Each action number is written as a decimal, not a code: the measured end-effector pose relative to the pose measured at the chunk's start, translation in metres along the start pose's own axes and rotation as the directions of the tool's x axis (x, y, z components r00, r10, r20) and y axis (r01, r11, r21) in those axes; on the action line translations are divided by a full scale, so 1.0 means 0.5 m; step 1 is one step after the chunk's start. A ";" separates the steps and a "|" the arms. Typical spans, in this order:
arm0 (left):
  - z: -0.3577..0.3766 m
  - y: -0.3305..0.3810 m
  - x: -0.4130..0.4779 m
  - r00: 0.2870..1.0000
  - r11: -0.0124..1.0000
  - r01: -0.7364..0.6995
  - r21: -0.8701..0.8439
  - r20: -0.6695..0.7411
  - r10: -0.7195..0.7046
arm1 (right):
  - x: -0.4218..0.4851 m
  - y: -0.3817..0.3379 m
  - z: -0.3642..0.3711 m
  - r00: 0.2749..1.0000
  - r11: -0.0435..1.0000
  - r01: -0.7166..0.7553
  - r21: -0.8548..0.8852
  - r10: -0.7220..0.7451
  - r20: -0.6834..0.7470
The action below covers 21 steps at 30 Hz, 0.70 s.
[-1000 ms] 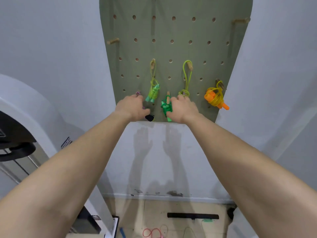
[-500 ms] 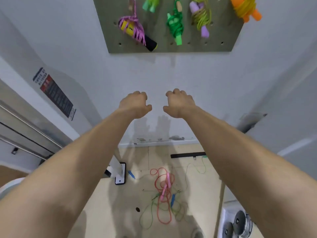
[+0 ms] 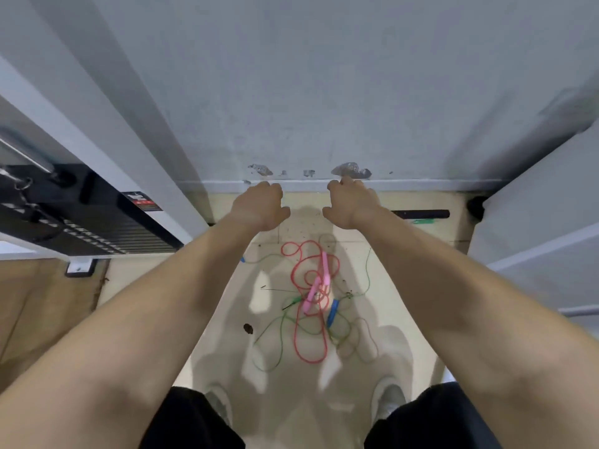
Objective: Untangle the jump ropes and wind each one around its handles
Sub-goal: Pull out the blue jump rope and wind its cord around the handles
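Left hand point(image 3: 259, 205) and right hand point(image 3: 351, 204) outstretched, loosely curled, empty.

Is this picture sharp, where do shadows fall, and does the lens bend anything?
Head view: soft overall, the red rope and green rope slightly smeared. Head view: overlapping shadows of the person fall on the floor around the ropes. Head view: the wide lens enlarges the forearms and slants the wall edges.

Glossy pale floor point(image 3: 398, 319); scuffed matt wall point(image 3: 324, 108).
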<state>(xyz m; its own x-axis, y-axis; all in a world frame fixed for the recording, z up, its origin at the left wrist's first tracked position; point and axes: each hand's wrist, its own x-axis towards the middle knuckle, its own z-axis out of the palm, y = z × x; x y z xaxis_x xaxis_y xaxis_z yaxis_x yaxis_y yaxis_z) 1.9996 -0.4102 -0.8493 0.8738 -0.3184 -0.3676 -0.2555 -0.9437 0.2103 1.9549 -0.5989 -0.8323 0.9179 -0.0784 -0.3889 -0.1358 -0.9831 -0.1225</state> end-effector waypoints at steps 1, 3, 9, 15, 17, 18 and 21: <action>0.047 -0.008 0.009 1.000 1.000 0.002 0.005 0.011 -0.003 | 0.010 0.007 0.045 1.000 1.000 -0.001 -0.003 0.001 0.002; 0.129 -0.021 0.022 1.000 1.000 0.006 0.009 0.021 -0.006 | 0.027 0.020 0.125 1.000 1.000 0.000 -0.009 0.000 0.008; 0.278 -0.041 -0.003 1.000 1.000 0.009 0.011 -0.014 -0.009 | 0.002 0.049 0.279 0.999 0.999 -0.029 -0.022 0.029 -0.023; 0.328 -0.018 -0.156 0.998 0.997 -0.005 -0.073 -0.065 0.000 | -0.139 0.053 0.332 0.996 0.999 -0.006 0.038 0.010 -0.094; 0.354 -0.007 -0.204 0.999 0.996 -0.019 -0.088 -0.052 0.014 | -0.181 0.058 0.356 0.996 0.999 0.000 0.043 0.004 -0.094; 0.369 -0.003 -0.225 0.999 0.996 -0.017 -0.092 -0.043 0.013 | -0.198 0.062 0.370 0.996 0.999 -0.003 0.047 0.007 -0.091; 0.420 -0.004 -0.260 1.000 0.994 0.007 -0.112 -0.003 -0.007 | -0.227 0.079 0.415 0.998 0.997 -0.029 0.077 0.034 -0.061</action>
<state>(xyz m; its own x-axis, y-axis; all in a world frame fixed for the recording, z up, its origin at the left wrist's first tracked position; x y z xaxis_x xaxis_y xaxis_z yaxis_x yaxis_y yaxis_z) 1.7996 -0.3855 -0.9920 0.8768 -0.3116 -0.3661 -0.2020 -0.9298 0.3077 1.7680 -0.5946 -0.9824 0.9339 -0.1214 -0.3364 -0.1907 -0.9647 -0.1813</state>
